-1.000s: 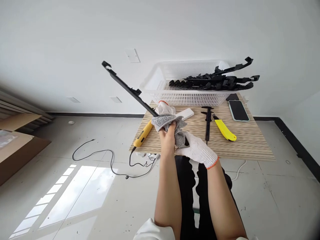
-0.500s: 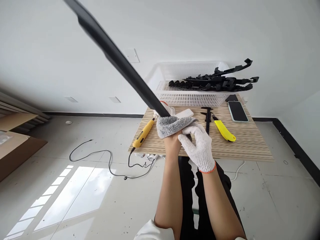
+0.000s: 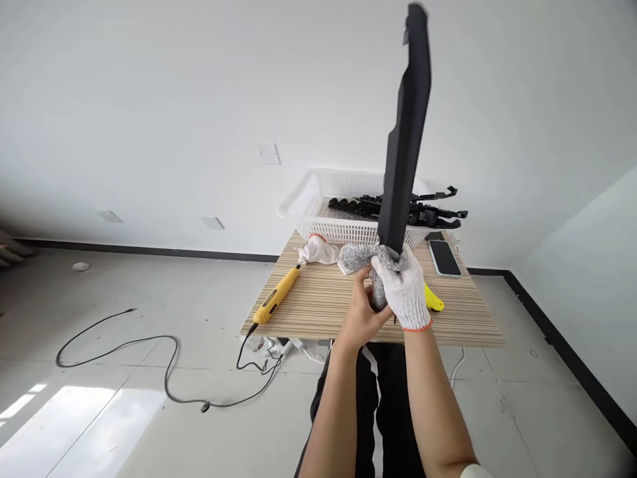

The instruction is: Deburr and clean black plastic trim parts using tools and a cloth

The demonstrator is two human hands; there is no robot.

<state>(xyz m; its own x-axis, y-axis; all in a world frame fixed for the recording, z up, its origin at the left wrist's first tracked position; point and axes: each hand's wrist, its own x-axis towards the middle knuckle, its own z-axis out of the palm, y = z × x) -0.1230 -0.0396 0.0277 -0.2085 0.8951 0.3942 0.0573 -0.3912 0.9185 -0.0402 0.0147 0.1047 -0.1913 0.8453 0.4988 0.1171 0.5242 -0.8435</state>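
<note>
A long black plastic trim piece (image 3: 402, 153) stands nearly upright in front of me, its top leaning slightly right. A fluffy grey cloth (image 3: 357, 256) is bunched around its lower end. My right hand (image 3: 407, 292), in a white knitted glove with an orange cuff, is closed around that end of the piece, over part of the cloth. My bare left hand (image 3: 359, 315) is just below and to the left, its fingers and thumb curled round the hanging part of the cloth. Whether the trim piece reaches down into the left hand is hidden.
On the wood-striped table (image 3: 318, 305) lie a yellow corded tool (image 3: 277, 296), a white glove (image 3: 318, 251), a phone (image 3: 444, 257) and a partly hidden yellow cutter (image 3: 434, 299). Behind, a white basket (image 3: 318, 229) holds several black parts (image 3: 432, 216). A black cable (image 3: 172, 365) trails across the floor.
The black trim piece has swung from leaning far left to nearly upright. My right hand has moved from beside the cloth onto the piece's lower end. My left hand has shifted down the cloth.
</note>
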